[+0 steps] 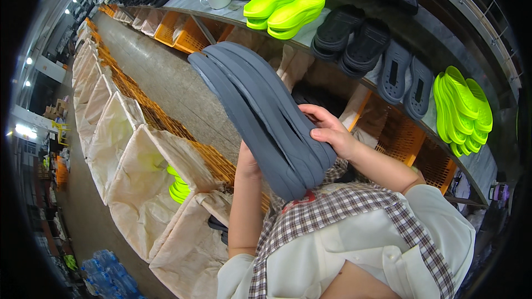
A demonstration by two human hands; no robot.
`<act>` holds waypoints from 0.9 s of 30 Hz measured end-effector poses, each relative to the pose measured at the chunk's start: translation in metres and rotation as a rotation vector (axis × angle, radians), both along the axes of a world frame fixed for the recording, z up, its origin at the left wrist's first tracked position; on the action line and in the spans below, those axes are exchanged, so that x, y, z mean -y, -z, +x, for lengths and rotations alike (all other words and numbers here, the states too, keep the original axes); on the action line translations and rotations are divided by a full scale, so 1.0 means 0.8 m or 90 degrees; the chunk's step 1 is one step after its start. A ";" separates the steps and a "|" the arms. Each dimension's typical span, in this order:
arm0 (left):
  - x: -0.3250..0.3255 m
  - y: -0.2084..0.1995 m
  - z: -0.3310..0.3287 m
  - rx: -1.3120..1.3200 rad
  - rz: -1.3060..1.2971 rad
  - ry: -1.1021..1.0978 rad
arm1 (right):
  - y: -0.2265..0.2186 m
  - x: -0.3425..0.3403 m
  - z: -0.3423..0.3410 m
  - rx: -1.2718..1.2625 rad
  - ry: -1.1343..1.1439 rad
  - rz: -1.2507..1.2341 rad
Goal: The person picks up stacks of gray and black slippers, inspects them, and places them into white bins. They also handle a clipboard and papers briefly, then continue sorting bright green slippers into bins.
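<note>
Workroom: cloth-lined bins point(188, 238) run left of our fingers; a tabletop point(481, 169) curves beyond them and round to their right.
Grey sole stack point(260, 111): between our hands, slanting away from the fingers.
Right fingers point(317, 112): clamped on the stack's right edge, thumb over the upper face.
Left hand point(247, 161): by the stack's left side, partly hidden; we cannot tell how its fingers sit.
Steady handling: gaps show between layers, so we do well to keep the edges aligned, support the underside and press evenly without denting the foam.
</note>
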State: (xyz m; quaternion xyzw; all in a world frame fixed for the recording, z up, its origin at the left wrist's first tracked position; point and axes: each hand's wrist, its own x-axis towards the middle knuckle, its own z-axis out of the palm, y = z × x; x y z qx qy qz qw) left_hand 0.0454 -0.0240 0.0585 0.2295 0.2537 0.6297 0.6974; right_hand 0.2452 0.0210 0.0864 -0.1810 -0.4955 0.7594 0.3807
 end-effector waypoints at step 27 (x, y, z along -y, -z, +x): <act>-0.009 0.021 0.015 0.063 0.091 0.041 | -0.016 0.014 0.004 0.294 0.177 0.604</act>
